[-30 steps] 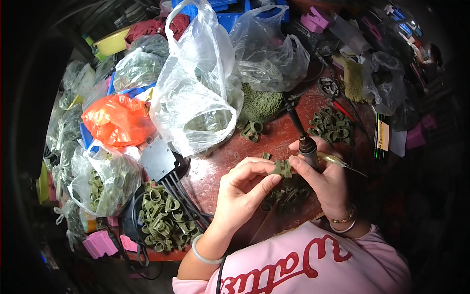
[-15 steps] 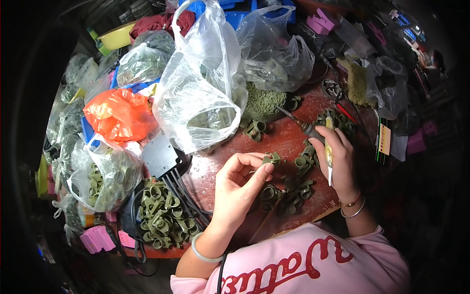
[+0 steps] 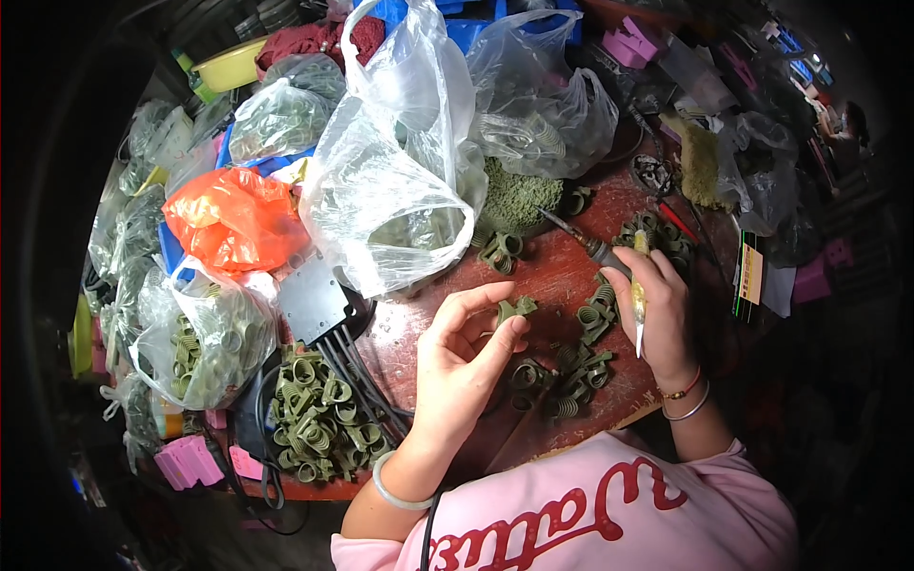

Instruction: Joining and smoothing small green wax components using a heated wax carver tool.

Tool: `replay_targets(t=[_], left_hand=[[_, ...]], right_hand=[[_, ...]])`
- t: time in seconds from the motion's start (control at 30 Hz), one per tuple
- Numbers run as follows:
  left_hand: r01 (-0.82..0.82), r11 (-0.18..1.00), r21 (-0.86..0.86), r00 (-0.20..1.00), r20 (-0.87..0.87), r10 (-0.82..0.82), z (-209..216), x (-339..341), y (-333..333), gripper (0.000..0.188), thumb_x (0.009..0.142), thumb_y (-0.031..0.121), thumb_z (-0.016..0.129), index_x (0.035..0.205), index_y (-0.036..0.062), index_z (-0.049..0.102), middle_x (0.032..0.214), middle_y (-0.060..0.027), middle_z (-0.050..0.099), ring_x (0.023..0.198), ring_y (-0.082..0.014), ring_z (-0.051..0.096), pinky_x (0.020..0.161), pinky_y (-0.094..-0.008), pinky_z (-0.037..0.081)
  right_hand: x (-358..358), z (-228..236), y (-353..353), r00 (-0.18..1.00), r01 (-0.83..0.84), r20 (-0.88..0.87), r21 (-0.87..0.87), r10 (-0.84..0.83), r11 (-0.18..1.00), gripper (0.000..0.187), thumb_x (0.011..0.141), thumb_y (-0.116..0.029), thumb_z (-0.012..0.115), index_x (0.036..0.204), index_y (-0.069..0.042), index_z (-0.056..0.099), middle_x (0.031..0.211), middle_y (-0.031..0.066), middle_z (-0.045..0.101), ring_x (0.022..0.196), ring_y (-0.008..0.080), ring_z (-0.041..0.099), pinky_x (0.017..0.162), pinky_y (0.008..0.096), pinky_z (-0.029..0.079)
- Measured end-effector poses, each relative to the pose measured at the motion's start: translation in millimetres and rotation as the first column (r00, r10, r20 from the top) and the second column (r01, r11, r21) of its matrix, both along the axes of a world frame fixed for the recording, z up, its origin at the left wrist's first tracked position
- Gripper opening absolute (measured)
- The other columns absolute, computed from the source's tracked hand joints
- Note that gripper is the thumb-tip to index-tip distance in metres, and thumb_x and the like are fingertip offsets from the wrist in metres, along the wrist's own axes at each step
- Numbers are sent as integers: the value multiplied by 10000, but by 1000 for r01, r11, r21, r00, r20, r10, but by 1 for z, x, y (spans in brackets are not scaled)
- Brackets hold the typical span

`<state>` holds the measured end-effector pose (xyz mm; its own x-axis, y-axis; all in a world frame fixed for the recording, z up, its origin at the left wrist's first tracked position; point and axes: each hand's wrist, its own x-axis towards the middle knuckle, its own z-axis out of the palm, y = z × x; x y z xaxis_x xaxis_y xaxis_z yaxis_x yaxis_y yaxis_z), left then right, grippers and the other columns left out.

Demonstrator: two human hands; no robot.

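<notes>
Between the thumb and fingers of my left hand (image 3: 447,366) is a small dark green piece (image 3: 517,307), like a ring with ridges. My index finger is lifted off it. My right hand (image 3: 665,319) is closed round two tools: a pen-like tool with a dark handle and thin metal tip (image 3: 574,231) pointing away to the left, and a yellowish knife-like tool (image 3: 639,300) with its pale blade pointing down. More green ring-shaped pieces (image 3: 581,376) lie on the red table (image 3: 466,276) between my hands, and several (image 3: 668,236) lie beyond the right one.
A large pile of green pieces (image 3: 319,419) lies at the left, beside a grey plate (image 3: 314,300) with black cables. Clear plastic bags (image 3: 390,190), an orange bag (image 3: 233,219) and a green granular lump (image 3: 517,200) stand farther back. A red-handled tool (image 3: 676,221) lies far right.
My left index finger has lifted off the green piece, which has shifted slightly to the left and turned. The right hand with its two tools has barely moved.
</notes>
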<state>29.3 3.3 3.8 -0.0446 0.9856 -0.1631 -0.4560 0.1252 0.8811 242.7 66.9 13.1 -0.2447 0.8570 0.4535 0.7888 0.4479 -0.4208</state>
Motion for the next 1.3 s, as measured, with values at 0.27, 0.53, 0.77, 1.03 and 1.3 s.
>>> replay_targets(t=[0.27, 0.53, 0.77, 1.03, 1.3], left_hand=[[-9, 1000, 13, 1000, 5, 9, -3, -1, -1, 299, 897, -34, 614, 1187, -13, 544, 999, -65, 642, 913, -122, 619, 793, -261, 499], [-42, 998, 50, 999, 34, 40, -2, -2, 1, 261, 875, -80, 607, 1120, -6, 554, 1105, -41, 539, 922, -84, 592, 815, -214, 501], [-37, 997, 74, 999, 28, 35, -1, -1, 0, 274, 884, -82, 594, 1137, 7, 535, 1029, -52, 606, 947, -121, 611, 831, -262, 495], [-44, 996, 79, 999, 16, 43, -1, -1, -1, 283, 881, -90, 592, 1143, 1, 534, 1078, -55, 587, 955, -127, 610, 839, -270, 501], [-28, 996, 82, 1000, 6, 28, -1, -2, 0, 281, 881, -88, 593, 1143, -2, 537, 1071, -56, 592, 961, -124, 609, 839, -268, 503]], right_hand=[[4, 6, -7, 976, -64, -208, -5, 61, 998, 213, 807, -58, 730, 983, 7, 629, 826, 159, 638, 713, 310, 634, 633, 350, 489], [12, 29, -29, 947, -258, -236, -165, 216, 952, 257, 777, -140, 782, 921, 19, 641, 784, 139, 652, 683, 272, 647, 634, 319, 500], [10, 27, -32, 960, -238, -193, -174, 204, 956, 269, 765, -126, 789, 937, 20, 641, 768, 151, 638, 668, 283, 641, 607, 322, 499], [10, 24, -31, 961, -240, -177, -153, 213, 959, 271, 760, -122, 790, 937, 18, 640, 767, 152, 636, 666, 293, 636, 603, 330, 500], [9, 24, -30, 962, -232, -182, -159, 203, 960, 273, 752, -120, 796, 928, 20, 642, 761, 145, 639, 662, 283, 638, 601, 326, 498]])
